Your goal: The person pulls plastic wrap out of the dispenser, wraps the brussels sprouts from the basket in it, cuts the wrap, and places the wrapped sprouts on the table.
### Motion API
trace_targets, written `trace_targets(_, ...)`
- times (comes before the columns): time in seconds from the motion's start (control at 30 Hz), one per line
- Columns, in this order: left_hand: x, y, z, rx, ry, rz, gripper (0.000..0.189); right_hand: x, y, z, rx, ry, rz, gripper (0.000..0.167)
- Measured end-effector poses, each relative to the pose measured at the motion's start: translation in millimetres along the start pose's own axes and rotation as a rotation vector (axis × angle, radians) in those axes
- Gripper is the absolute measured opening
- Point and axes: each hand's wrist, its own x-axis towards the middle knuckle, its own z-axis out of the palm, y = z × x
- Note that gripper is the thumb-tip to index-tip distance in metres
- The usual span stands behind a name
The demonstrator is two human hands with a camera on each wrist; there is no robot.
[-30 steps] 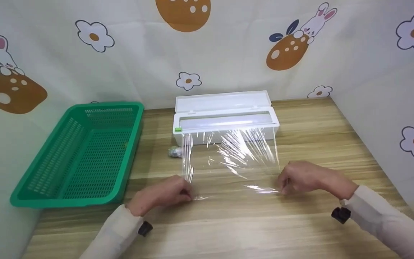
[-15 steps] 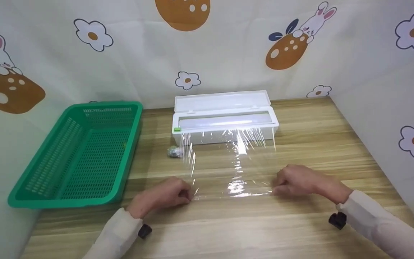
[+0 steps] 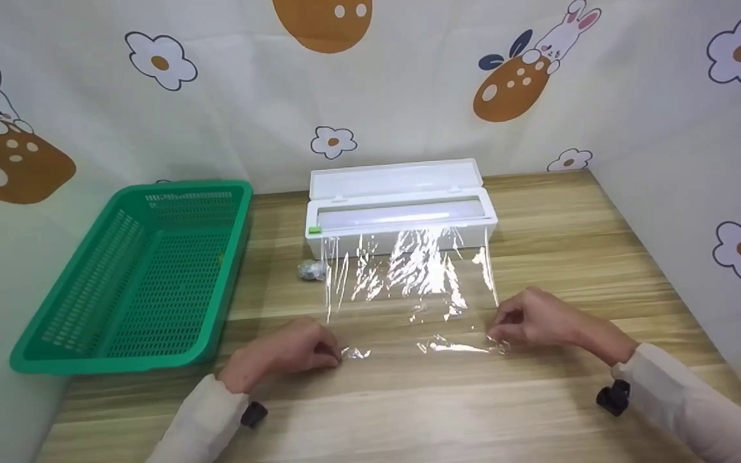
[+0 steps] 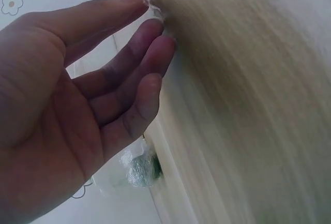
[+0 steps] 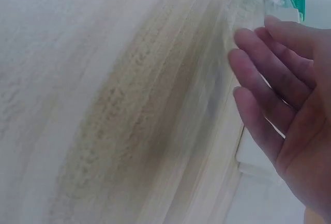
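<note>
A sheet of clear plastic wrap (image 3: pixel 409 315) stretches forward from a white wrap dispenser (image 3: pixel 402 241), whose lid stands raised at the back. My left hand (image 3: pixel 290 347) pinches the sheet's near left corner between thumb and fingertips. In the left wrist view, a bit of film shows at those fingertips, the other fingers loosely bent. At the near right corner, my right hand (image 3: pixel 538 318) holds the film by thumb and forefinger, low over the wooden table (image 3: pixel 448 411). The film is crumpled and shiny there. In the right wrist view, the remaining right fingers are loosely spread.
A green slotted basket (image 3: pixel 232 283) stands to the left of the dispenser. Beside the film's left edge lies a small greenish lump in clear wrap (image 3: pixel 311 270). A green slider (image 3: pixel 314 229) sits at the dispenser's left end. Patterned cloth (image 3: pixel 402 83) walls the table's back and sides.
The right hand shifted slightly left, then rose a little. Glare on the film has spread, and its near right corner now looks more crumpled. The left hand has barely moved.
</note>
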Motion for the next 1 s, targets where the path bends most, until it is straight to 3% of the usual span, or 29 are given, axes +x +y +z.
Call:
trace_targets(0.17, -4.9, -0.2, -2.9, -0.031, 0.001, -0.01, 0.011, -0.2, 3, 0, -0.01, 0.076, 0.127, 0.02)
trace_targets(0.3, -7.8, 0.6, -10.0, -0.016, 0.034, -0.022, 0.013, -0.5, 4, 5, -0.008, 0.034, 0.24, 0.034)
trace_targets(0.43, -11.0, 3.6, -19.7, -0.001, 0.103, -0.07, 0.015, 0.6, 5, 10, 0.009, -0.004, 0.238, 0.036)
trace_targets(0.6, -18.1, 8.6, -34.2, 0.018, 0.241, -0.115, 0.017, 1.3, 6, 14, 0.12, -0.049, 0.221, 0.026)
trace_targets(0.8, -34.9, 14.4, -68.6, 0.005, 0.438, -0.242, 0.02, 0.6, 9, 16, 0.174, -0.064, 0.214, 0.022)
trace_targets(0.9, -47.0, 14.4, -93.0, -0.02, 0.503, -0.321, 0.025, 0.2, 9, 16, 0.163, -0.061, 0.204, 0.021)
trace_targets(1.0, -61.6, 7.8, -117.1, -0.061, 0.544, -0.357, 0.03, -0.4, 8, 14, 0.158, -0.08, 0.21, 0.022)
